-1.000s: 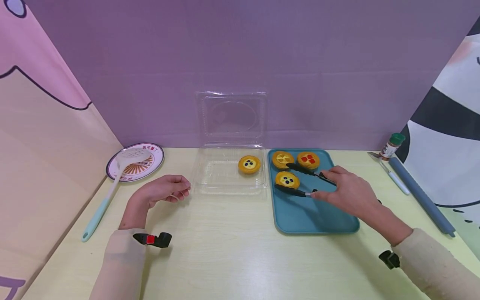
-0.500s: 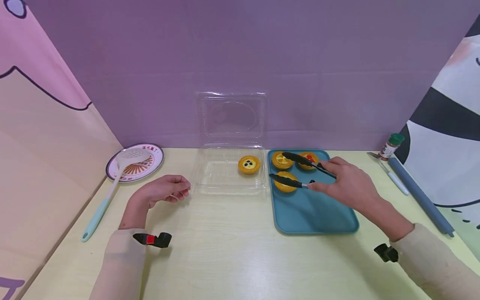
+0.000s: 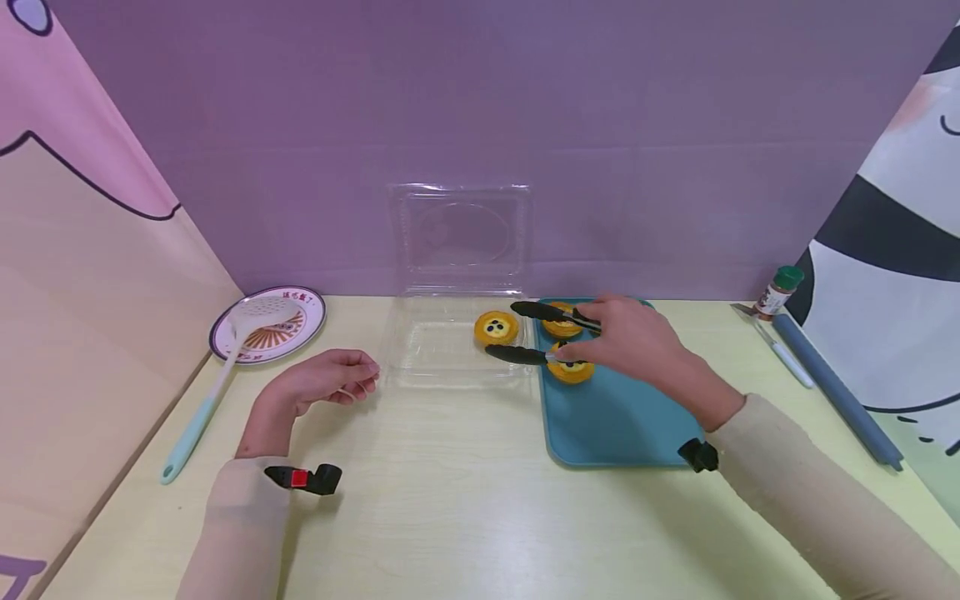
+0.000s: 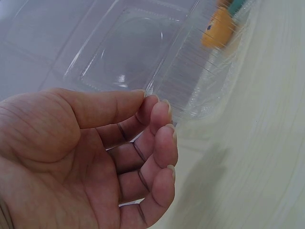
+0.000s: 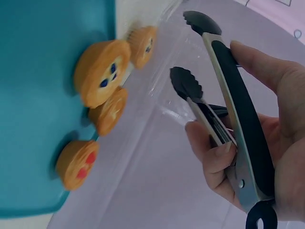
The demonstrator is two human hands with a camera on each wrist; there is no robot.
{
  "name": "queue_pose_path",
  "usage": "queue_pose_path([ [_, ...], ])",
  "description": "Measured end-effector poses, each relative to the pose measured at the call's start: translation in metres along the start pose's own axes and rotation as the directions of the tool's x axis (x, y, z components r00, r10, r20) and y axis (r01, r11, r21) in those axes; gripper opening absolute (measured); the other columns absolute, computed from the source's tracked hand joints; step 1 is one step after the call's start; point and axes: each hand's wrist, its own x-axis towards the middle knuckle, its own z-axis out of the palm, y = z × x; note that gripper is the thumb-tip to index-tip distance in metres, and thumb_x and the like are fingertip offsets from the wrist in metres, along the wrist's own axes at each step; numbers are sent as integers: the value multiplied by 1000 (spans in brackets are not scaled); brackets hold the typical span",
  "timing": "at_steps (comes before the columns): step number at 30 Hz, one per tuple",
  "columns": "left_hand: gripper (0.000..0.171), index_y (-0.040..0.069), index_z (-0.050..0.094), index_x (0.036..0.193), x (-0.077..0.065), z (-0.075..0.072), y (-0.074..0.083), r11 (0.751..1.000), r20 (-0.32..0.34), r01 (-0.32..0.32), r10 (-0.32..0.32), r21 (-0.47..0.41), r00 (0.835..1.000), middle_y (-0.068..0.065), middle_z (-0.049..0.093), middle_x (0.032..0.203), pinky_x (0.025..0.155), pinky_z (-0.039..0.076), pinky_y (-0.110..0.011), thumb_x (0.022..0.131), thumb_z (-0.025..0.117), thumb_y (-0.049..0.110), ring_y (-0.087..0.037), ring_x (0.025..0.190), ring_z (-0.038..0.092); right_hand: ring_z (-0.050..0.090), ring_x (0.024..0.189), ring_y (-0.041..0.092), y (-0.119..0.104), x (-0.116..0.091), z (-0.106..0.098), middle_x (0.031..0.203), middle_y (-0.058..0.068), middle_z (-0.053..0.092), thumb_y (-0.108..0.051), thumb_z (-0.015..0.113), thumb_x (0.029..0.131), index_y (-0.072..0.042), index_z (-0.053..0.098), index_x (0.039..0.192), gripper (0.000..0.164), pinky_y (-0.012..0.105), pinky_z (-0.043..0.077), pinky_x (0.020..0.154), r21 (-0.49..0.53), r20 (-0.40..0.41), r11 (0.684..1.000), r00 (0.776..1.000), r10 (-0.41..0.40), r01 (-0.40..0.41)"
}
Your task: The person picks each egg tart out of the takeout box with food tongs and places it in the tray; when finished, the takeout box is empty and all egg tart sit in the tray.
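My right hand [image 3: 633, 337] grips black-tipped tongs [image 5: 248, 129], whose jaws are spread apart with nothing between them in the right wrist view. In the head view the tongs reach over the right edge of a clear plastic clamshell box [image 3: 435, 346], lid raised. Inside the box sits an egg tart [image 3: 495, 328] with dark dots. Below the right hand a blue tray [image 3: 615, 433] bears another dotted tart [image 5: 102, 71], a tart with pale yellow topping [image 5: 108, 112] and one with red pieces [image 5: 78, 164]. My left hand [image 3: 326, 382] holds nothing, its fingers loosely bent, left of the box.
At the left, a white slotted spatula with a mint handle [image 3: 198, 433] lies across a patterned plate [image 3: 315, 312]. On the far right are a green-capped jar [image 3: 780, 292], a small knife [image 3: 787, 358] and a dark blue-grey bar [image 3: 840, 392].
My right hand has carried the spread tongs left and up off the dotted tart on the tray, over to the box. That tart shifted slightly left. The left hand stays still.
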Motion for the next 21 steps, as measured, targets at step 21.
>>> queue_pose_path([
  [21,29,-4,56,113,1,0,-1,1000,-10,7,-7,-1,1000,-3,61,92,80,50,-34,105,50,23,-18,86,58,61,88,23,-57,60,11,102,4,66,-60,76,77,-13,68,106,55,40,52,71,-169,87,983,993,84,-68],
])
